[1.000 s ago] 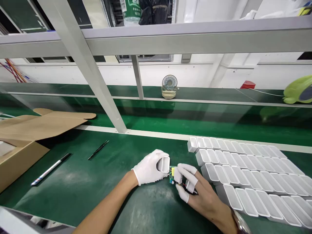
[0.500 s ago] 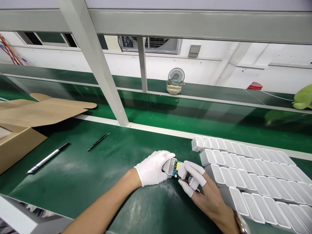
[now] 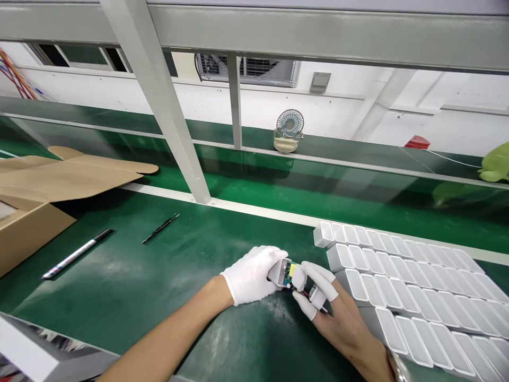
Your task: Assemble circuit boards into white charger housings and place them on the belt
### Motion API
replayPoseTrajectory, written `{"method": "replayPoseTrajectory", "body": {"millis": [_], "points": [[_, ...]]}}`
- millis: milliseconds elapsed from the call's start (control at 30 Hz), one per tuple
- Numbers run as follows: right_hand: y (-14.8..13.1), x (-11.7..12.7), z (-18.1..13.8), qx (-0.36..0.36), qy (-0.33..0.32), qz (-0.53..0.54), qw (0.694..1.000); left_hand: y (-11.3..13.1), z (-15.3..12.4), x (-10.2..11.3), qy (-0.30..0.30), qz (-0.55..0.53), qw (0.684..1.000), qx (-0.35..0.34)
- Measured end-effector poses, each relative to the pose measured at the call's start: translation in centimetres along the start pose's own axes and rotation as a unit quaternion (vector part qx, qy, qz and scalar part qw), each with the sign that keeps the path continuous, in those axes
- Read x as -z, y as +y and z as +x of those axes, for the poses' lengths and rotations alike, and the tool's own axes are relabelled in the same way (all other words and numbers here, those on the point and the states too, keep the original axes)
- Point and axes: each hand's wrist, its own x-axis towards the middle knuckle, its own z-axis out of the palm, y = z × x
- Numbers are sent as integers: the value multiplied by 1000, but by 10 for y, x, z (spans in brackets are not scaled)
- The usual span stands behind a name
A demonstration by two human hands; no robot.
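My left hand [image 3: 254, 276], in a white glove, is closed around a small light-grey plastic housing [image 3: 275, 272] whose open end faces right. At that opening sits a green circuit board [image 3: 288, 274] with a yellow component, partly inside the housing. My right hand [image 3: 338, 313], with white covers on its fingertips, pinches the board's other end. There, a rounded white part [image 3: 298, 277] and a white block [image 3: 317, 297] with a bit of red wire show between the fingers. How far the board reaches into the housing is hidden.
Several rows of open white plastic housings [image 3: 392, 263] stand on the right of the green table [image 3: 186, 265]. Tweezers [image 3: 161, 228] and a marker pen [image 3: 77, 254] lie on the left, by an open cardboard box [image 3: 35, 233]. A small fan [image 3: 289, 130] stands on the back ledge.
The view has shifted slightly. Both hands keep their grip, and the housing and board stay almost where they were, the rounded white part turned a little.
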Motion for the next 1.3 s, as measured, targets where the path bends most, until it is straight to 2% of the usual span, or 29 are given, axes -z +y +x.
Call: {"method": "replayPoseTrajectory", "body": {"millis": [333,867,1300], "points": [[0,-1,2,-2,-11,-10,1000,6,4,3,-8,-8,1000,-4],[0,-2,2,5,-19,-17,1000,-2,1,-4,8,-12,999,-34],[1,0,4,12,-21,-9,1000,5,6,4,-5,4,1000,-30]]}}
